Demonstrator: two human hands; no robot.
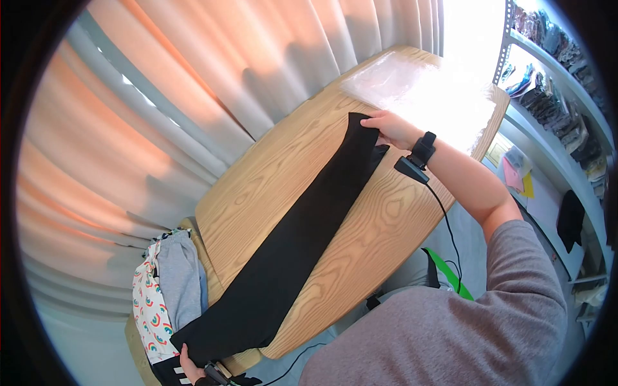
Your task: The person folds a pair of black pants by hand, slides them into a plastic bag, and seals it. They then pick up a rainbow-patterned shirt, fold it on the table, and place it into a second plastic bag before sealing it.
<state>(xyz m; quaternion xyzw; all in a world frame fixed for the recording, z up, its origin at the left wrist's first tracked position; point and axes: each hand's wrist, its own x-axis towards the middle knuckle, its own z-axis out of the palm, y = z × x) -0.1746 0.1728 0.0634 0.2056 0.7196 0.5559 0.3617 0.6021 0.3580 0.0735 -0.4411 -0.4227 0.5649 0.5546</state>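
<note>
Black trousers [283, 238], folded lengthwise into a long strip, stretch diagonally across the wooden table [393, 212]. My right hand [394, 128] pinches their narrower far end, with the thumb on top and the other fingers partly hidden beneath the cloth. At the lower left, my left hand [190, 365] grips the wider near end, which hangs over the table's edge; only part of this hand shows. The cloth lies fairly flat and taut between both hands.
Clear plastic bags [386, 80] lie at the table's far end in bright glare. Several folded garments [177, 276] are piled beside the table at lower left. Pale curtains [225, 64] border the far side. Shelves [547, 51] with packed items stand right. A cable [445, 215] hangs from my right wrist.
</note>
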